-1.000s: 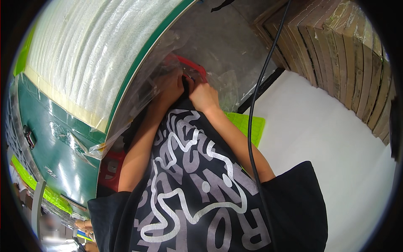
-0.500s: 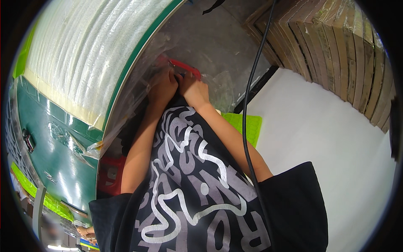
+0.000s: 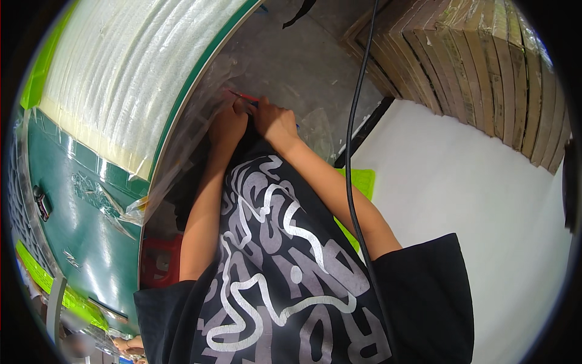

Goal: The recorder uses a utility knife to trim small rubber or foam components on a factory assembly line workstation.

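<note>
Beyond the hem of my black shirt, my left hand (image 3: 228,126) and my right hand (image 3: 276,125) meet close together, both with curled fingers. A slim red thing (image 3: 247,96) with a bit of blue next to it sticks out at the fingertips of my right hand. Its kind cannot be made out, as the fingers hide most of it. The left fingers are bent beside it, and what they grip is hidden. Clear plastic film (image 3: 203,115) hangs from the table edge next to my left hand.
On the left, a green-topped table (image 3: 91,224) carries a stack of white foam sheets (image 3: 133,73). A black cable (image 3: 353,139) hangs before me. Brown flat boards (image 3: 473,79) lean behind a white surface (image 3: 454,200). A red plastic stool (image 3: 160,261) stands under the table.
My hands have shifted slightly left and turned, still together. The red thing now shows as a thin strip instead of a broader piece. My view has tilted slightly.
</note>
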A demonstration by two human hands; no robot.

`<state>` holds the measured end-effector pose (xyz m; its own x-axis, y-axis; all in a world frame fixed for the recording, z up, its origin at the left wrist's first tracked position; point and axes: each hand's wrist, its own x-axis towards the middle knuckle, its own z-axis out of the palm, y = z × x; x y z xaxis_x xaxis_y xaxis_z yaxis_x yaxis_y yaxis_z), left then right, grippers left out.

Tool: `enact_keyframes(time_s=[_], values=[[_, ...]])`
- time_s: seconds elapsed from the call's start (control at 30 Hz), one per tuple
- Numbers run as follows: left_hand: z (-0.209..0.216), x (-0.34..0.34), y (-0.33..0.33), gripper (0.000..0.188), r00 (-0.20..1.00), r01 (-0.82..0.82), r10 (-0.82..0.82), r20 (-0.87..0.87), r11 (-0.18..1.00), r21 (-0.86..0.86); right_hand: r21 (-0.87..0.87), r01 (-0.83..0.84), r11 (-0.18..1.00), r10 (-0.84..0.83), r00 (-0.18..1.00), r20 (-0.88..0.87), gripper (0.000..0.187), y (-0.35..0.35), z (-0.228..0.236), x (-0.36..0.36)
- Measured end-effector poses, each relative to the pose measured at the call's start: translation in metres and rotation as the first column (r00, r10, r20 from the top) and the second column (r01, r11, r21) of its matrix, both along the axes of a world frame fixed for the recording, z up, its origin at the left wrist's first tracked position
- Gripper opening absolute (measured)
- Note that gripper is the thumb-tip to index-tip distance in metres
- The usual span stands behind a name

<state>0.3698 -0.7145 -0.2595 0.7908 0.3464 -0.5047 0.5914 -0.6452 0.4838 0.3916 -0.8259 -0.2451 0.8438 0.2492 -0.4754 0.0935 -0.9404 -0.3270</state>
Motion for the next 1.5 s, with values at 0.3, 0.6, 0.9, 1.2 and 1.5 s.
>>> enact_keyframes(time_s=[0.3, 0.6, 0.9, 1.2, 1.5], values=[[0.002, -0.017, -0.001, 0.023, 0.915, 0.042, 0.044, 0.401, 0.978, -0.204, -0.197, 0.141, 0.97, -0.142, 0.99, 0.012, 0.035, -0.079, -0.055, -0.009], [0.034, -0.008, 0.0, 0.024, 0.981, -0.015, 0.143, 0.13, 0.729, -0.685, 0.384, 0.4, 0.833, -0.359, 0.917, -0.175, 0.034, -0.057, 0.011, -0.01], [0.075, -0.001, -0.011, 0.022, 0.979, -0.002, 0.133, 0.157, 0.771, -0.637, 0.629, 0.317, 0.71, -0.333, 0.938, -0.097, 0.024, -0.05, 0.036, -0.014], [0.117, 0.008, -0.016, 0.028, 0.975, -0.061, 0.205, 0.088, 0.624, -0.779, 0.686, 0.184, 0.704, -0.283, 0.958, 0.033, 0.021, -0.059, 0.062, -0.001], [0.114, 0.01, -0.015, 0.032, 0.987, -0.074, 0.156, 0.027, 0.607, -0.791, 0.641, 0.074, 0.764, -0.212, 0.967, 0.14, 0.022, -0.061, 0.065, 0.007]])
